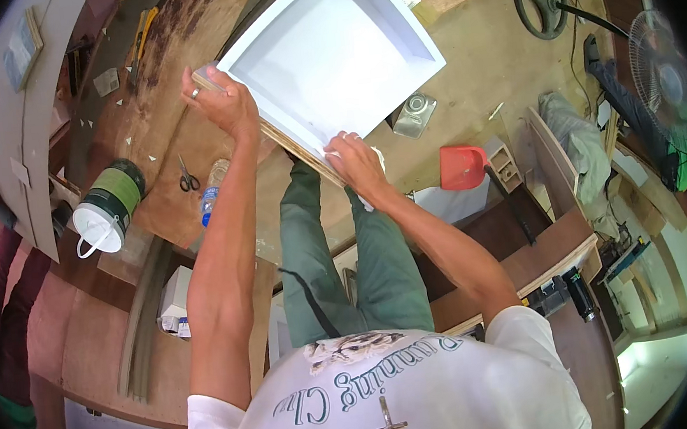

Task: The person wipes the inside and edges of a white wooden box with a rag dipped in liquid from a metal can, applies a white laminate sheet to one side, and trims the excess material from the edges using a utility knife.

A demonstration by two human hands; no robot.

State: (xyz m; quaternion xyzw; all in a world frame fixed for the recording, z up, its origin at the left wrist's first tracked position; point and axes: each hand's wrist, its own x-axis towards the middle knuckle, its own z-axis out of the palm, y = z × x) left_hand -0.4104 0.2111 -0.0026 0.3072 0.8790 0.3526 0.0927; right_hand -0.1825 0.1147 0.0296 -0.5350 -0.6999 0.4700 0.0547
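Observation:
A white open-topped wooden box like a drawer [336, 50] rests tilted on the brown workbench [163, 141], its raw plywood edge facing me. My left hand [221, 102] grips the box's near left corner, a ring on one finger. At the lower edge of the box my right hand [355, 168] presses a white cloth or paper against the plywood side. My legs in green trousers [347, 255] show below the box.
A green and white bucket [107, 208], scissors [189, 180] and a plastic bottle [211, 194] lie on the bench at left. A red dustpan [463, 166], a clear container [415, 115], a steering wheel [542, 1] and a fan [665, 76] stand at right.

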